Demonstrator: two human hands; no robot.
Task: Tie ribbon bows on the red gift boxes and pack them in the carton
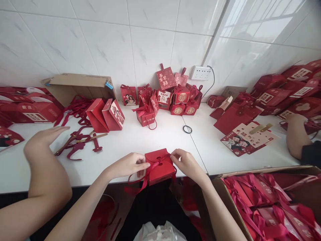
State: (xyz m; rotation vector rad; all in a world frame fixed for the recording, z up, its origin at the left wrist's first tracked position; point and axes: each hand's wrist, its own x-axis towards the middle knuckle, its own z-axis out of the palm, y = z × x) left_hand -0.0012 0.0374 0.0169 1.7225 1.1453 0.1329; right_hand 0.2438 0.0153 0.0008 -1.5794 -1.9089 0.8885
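A small red gift box (160, 166) with a red ribbon (144, 179) sits at the near edge of the white table (140, 140). My left hand (129, 164) pinches the ribbon at the box's left side, fingers closed. On the box's right top corner my right hand (187, 162) grips the ribbon and flap, fingers closed. Ribbon tails hang off the table edge below the box.
Another person's arm and flat hand (43, 139) rest at left; a second person's hand (296, 134) is at right. Finished red boxes (173, 97) pile by the wall. Loose ribbons (80, 140), a cardboard box (75, 85), printed flat cards (245, 137), a black ring (187, 129) and a carton of ribboned boxes (265, 204) surround.
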